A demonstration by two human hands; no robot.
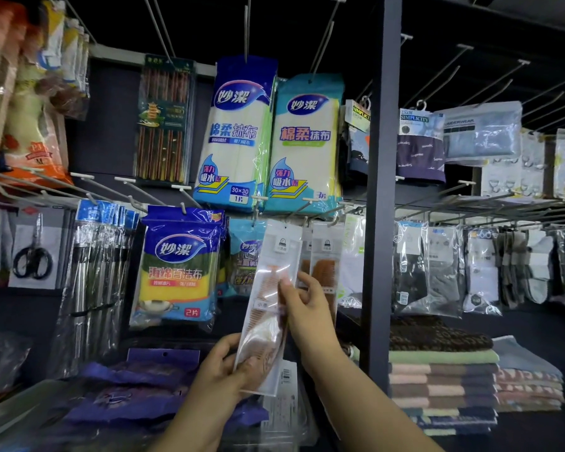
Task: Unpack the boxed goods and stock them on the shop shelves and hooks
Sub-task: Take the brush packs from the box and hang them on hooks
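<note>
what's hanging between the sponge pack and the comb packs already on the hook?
In the head view, one smaller blue scourer pack hangs between the sponge pack and the hung comb packs; the held comb pack overlaps it.

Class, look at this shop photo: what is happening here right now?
A person is stocking a display wall. The left hand grips the bottom of a long clear packet holding a brown comb, and the right hand pinches its middle. The packet is tilted up toward the white hook where matching clear comb packets already hang, but it is not yet hung.
</note>
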